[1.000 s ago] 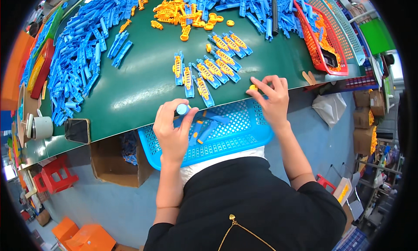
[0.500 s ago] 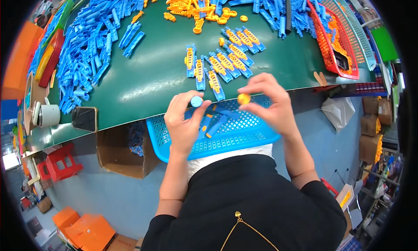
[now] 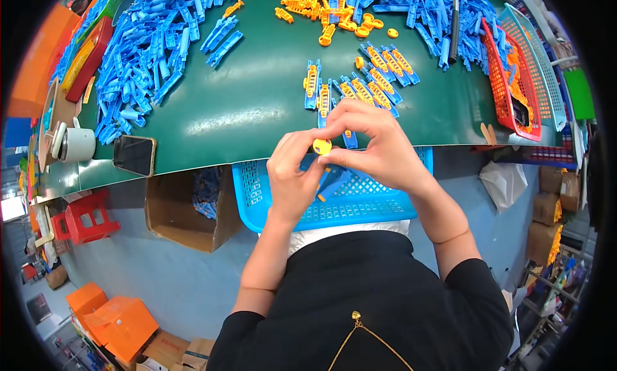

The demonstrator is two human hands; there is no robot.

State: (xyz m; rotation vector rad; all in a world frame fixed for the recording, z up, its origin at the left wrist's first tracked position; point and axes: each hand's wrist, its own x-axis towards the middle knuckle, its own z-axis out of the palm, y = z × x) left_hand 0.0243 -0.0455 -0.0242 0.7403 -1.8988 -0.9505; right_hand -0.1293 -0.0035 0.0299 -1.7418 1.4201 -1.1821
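Note:
My left hand (image 3: 292, 175) and my right hand (image 3: 373, 146) meet above the blue mesh basket (image 3: 257, 191) on my lap. Between the fingertips of both sits a small round orange piece (image 3: 322, 146); a blue part under it is mostly hidden by the fingers. Loose blue parts (image 3: 334, 184) lie in the basket below. Just beyond my hands, on the green table (image 3: 244, 107), several assembled blue-and-orange pieces (image 3: 360, 81) lie in a row.
A big heap of blue parts (image 3: 148, 56) covers the left of the table, orange parts (image 3: 315, 1) the far middle. A red basket (image 3: 508, 81) stands at the right, a phone (image 3: 134, 154) and white cup (image 3: 77, 144) at the left edge. A cardboard box (image 3: 186, 210) sits under the table.
My right hand came back from the table with an orange piece and closed in on my left hand. Both hands now press together over the basket.

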